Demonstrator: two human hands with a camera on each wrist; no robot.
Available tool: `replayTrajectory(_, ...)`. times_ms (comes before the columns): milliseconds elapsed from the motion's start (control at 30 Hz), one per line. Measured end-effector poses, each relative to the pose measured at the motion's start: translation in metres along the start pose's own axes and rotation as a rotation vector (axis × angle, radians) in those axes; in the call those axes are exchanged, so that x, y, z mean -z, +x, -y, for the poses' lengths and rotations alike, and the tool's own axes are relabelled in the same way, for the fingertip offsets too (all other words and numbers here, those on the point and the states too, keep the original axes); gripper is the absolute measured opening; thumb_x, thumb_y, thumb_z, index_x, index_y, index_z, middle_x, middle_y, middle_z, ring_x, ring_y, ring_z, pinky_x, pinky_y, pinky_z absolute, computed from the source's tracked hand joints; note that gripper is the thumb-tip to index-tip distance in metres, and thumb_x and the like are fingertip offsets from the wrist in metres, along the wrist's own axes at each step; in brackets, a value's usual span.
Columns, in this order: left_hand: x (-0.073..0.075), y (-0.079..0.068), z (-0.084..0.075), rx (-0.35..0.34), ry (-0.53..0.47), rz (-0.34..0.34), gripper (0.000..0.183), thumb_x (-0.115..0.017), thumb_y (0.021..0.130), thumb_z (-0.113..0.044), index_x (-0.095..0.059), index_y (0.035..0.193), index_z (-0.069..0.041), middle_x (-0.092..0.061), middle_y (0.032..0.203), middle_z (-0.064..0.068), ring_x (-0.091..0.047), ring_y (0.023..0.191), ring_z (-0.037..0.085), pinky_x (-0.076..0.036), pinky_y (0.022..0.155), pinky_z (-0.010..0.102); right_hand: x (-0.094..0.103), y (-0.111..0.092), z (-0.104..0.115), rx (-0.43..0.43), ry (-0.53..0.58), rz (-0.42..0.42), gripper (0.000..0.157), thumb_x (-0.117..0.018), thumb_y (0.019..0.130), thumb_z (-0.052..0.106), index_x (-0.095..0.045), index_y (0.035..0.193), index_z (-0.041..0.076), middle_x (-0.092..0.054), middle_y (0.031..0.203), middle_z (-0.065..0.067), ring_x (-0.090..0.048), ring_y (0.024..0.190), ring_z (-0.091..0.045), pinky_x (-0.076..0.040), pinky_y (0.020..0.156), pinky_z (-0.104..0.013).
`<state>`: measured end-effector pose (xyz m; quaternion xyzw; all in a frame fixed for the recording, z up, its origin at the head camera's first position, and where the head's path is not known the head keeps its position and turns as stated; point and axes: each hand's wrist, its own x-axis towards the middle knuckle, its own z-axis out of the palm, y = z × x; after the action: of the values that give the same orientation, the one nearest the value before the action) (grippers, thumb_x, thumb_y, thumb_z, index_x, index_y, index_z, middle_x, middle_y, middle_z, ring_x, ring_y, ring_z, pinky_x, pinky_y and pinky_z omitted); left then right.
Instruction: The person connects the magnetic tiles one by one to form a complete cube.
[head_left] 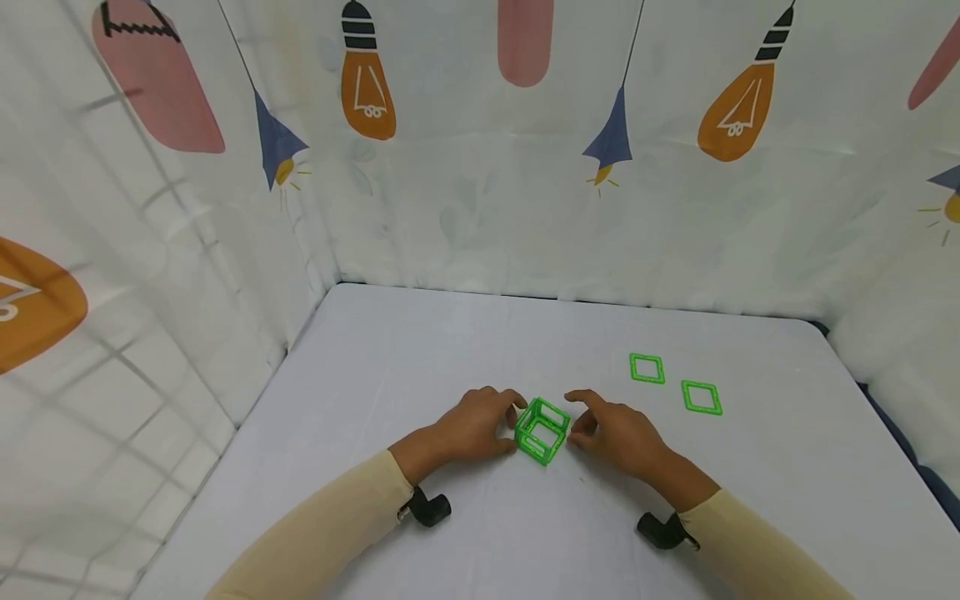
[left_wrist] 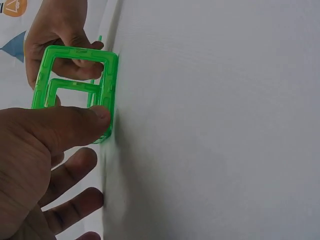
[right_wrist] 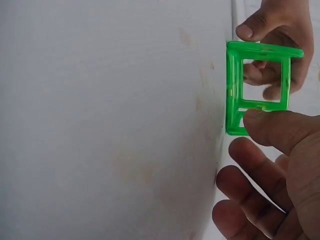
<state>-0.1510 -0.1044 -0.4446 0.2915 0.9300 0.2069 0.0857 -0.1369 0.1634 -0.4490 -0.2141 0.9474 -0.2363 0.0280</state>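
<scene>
A small box of green square magnetic tiles (head_left: pixel 532 454) with hollow frames stands on the white table between the two hands. My left hand (head_left: pixel 478 423) lies along its left side, the thumb and forefinger apart and loosely bent close to the frames. Opposite it, my right hand (head_left: pixel 624 433) hovers at the right side with the forefinger raised and a narrow gap to the box. In each wrist view the near thumb overlaps the green box (left_wrist: pixel 112 75); whether it touches cannot be told. Neither hand visibly grips it.
Two loose green square tiles, one farther back (head_left: pixel 633 367) and one more to the right (head_left: pixel 686 396), lie flat on the table (head_left: pixel 450 333) beyond my right hand. White cloth (head_left: pixel 480 208) printed with lamps and bulbs hangs around the table's far and side edges.
</scene>
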Motion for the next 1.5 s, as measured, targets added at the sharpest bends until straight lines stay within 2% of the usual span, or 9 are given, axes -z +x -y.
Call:
replayTrajectory(167,0.007,0.002,-0.003,-0.014,-0.006,0.046,0.081,-0.088,0.081,-0.025,-0.045,0.151,-0.018,-0.064,0.125,-0.008,-0.057,0.117,0.017,-0.046,0.100,0.038,-0.002,-0.004,0.001,-0.031,0.034,0.046,0.071,-0.085,0.086,0.021,-0.049,0.147,0.017,-0.070,0.089,0.023,-0.068,0.090,-0.010,-0.053,0.080,-0.038)
replayTrajectory(333,0.007,0.007,-0.005,-0.012,0.002,0.081,0.091,-0.088,0.081,-0.025,-0.038,0.157,-0.022,-0.058,0.141,-0.007,-0.052,0.126,0.020,-0.046,0.102,0.039,-0.004,-0.005,0.005,-0.048,0.051,0.062,0.079,-0.085,0.085,0.021,-0.043,0.151,0.018,-0.069,0.091,0.025,-0.067,0.101,-0.014,-0.052,0.091,-0.045)
replayTrajectory(633,0.005,0.011,-0.006,-0.014,0.007,0.078,0.090,-0.089,0.081,-0.026,-0.040,0.156,-0.023,-0.059,0.140,-0.009,-0.051,0.127,0.019,-0.044,0.104,0.041,-0.007,-0.003,0.006,-0.024,0.061,0.049,0.083,-0.086,0.084,0.018,-0.040,0.153,0.014,-0.069,0.091,0.024,-0.067,0.105,-0.016,-0.052,0.091,-0.045)
replayTrajectory(967,0.004,0.007,-0.005,-0.005,0.014,0.067,0.094,-0.091,0.078,-0.031,-0.040,0.157,-0.024,-0.059,0.135,-0.004,-0.052,0.127,0.021,-0.044,0.105,0.041,-0.006,-0.003,0.008,-0.025,0.081,0.050,0.086,-0.088,0.082,0.019,-0.040,0.153,0.014,-0.072,0.100,0.018,-0.064,0.114,-0.021,-0.051,0.095,-0.047)
replayTrajectory(1100,0.005,0.005,-0.004,0.003,0.007,0.061,0.091,-0.090,0.079,-0.031,-0.041,0.155,-0.020,-0.060,0.135,-0.004,-0.052,0.128,0.021,-0.043,0.106,0.042,-0.007,-0.003,0.008,-0.023,0.064,0.036,0.086,-0.088,0.083,0.021,-0.040,0.153,0.013,-0.072,0.100,0.017,-0.064,0.114,-0.021,-0.051,0.095,-0.046)
replayTrajectory(1167,0.005,0.004,-0.002,0.009,-0.005,0.055,0.087,-0.089,0.081,-0.031,-0.044,0.154,-0.017,-0.060,0.136,-0.004,-0.052,0.129,0.021,-0.043,0.107,0.042,-0.006,-0.002,0.008,-0.021,0.049,0.018,0.080,-0.086,0.085,0.024,-0.043,0.152,0.014,-0.072,0.100,0.017,-0.064,0.113,-0.021,-0.052,0.093,-0.046)
replayTrajectory(1233,0.004,0.003,0.000,0.016,-0.023,0.049,0.081,-0.088,0.082,-0.031,-0.048,0.151,-0.015,-0.061,0.136,-0.004,-0.052,0.130,0.022,-0.042,0.108,0.042,-0.007,-0.002,0.009,-0.017,0.035,-0.009,0.067,-0.083,0.088,0.026,-0.050,0.146,0.014,-0.073,0.100,0.015,-0.065,0.109,-0.020,-0.053,0.088,-0.044)
replayTrajectory(1400,0.001,0.002,0.003,0.012,-0.051,0.037,0.073,-0.087,0.083,-0.031,-0.055,0.146,-0.013,-0.061,0.137,-0.005,-0.051,0.133,0.022,-0.039,0.111,0.042,-0.008,0.001,0.010,-0.019,0.030,-0.063,0.026,-0.074,0.096,0.024,-0.069,0.121,0.018,-0.070,0.096,0.008,-0.063,0.090,-0.012,-0.052,0.073,-0.034)
replayTrajectory(1500,0.002,0.002,0.002,-0.002,-0.049,0.030,0.073,-0.087,0.083,-0.031,-0.055,0.146,-0.012,-0.062,0.137,-0.004,-0.052,0.132,0.022,-0.038,0.112,0.043,-0.008,0.003,0.010,-0.026,0.036,-0.069,0.014,-0.072,0.098,0.022,-0.073,0.112,0.018,-0.067,0.092,0.008,-0.059,0.082,-0.009,-0.051,0.068,-0.032)
